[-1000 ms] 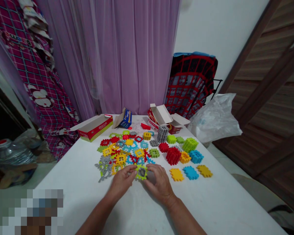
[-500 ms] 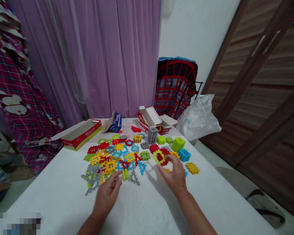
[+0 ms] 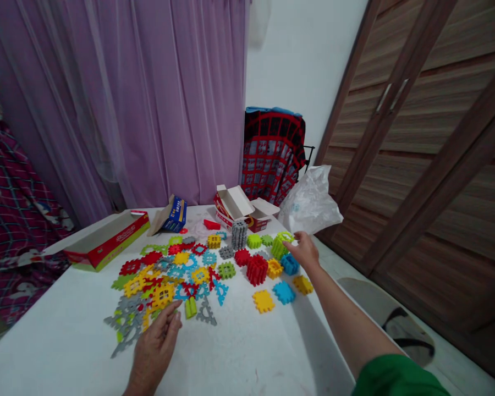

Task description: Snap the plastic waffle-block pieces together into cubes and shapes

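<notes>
My right hand (image 3: 305, 252) reaches to a stack of lime green toothed building pieces (image 3: 279, 247) on the right of the table. Its thumb and fingers pinch a lime green square frame piece (image 3: 287, 237) at the top of that stack. Close by are a blue stack (image 3: 290, 264), a yellow ring stack (image 3: 274, 268) and a red stack (image 3: 257, 269). My left hand (image 3: 159, 335) rests near the table, fingers apart and holding nothing. Beside its fingertips lie a lime green tube-like piece (image 3: 190, 308) and a grey triangle piece (image 3: 207, 312).
A mixed pile of interlocking pieces (image 3: 163, 295) covers the left middle. Flat yellow (image 3: 263, 301) and blue (image 3: 284, 292) squares lie in front. A grey stack (image 3: 239, 235) stands behind. Opened boxes (image 3: 111, 242) line the far edge, and a plastic bag (image 3: 311, 203) hangs at right.
My right hand has carried the lime green frame piece from above the red stack to the lime green stack. My left hand stays near the pile. The view has turned right.
</notes>
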The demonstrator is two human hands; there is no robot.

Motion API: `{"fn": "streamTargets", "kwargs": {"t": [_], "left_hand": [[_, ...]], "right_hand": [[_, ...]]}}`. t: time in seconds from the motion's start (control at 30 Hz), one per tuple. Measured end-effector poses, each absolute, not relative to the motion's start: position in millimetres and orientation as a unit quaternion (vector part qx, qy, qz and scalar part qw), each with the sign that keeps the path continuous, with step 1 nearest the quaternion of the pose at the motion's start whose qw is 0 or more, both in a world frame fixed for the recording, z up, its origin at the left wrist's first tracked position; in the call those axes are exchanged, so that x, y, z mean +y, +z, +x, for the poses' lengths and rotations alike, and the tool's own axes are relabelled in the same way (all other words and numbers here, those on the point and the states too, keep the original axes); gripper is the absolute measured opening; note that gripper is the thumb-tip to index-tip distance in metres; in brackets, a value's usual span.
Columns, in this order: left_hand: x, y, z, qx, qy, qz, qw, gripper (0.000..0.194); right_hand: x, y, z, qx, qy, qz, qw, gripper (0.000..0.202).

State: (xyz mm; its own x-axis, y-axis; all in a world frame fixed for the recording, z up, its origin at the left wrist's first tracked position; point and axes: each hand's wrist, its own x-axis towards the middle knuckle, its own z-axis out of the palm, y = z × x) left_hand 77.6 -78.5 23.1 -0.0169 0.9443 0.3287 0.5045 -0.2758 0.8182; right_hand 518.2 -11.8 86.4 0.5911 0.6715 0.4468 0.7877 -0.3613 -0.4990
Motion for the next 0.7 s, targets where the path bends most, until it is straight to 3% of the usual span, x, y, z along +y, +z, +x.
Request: {"fn": "streamTargets", "kwargs": {"t": [0.7], "left_hand": [[-78.2,18.2,77.6,0.554,0.440,0.654,0.266,0.055]], "right_hand": [[-11.6,80.3,521.2,-0.484,-0.080,-0.820,0.295,0.042]]}}
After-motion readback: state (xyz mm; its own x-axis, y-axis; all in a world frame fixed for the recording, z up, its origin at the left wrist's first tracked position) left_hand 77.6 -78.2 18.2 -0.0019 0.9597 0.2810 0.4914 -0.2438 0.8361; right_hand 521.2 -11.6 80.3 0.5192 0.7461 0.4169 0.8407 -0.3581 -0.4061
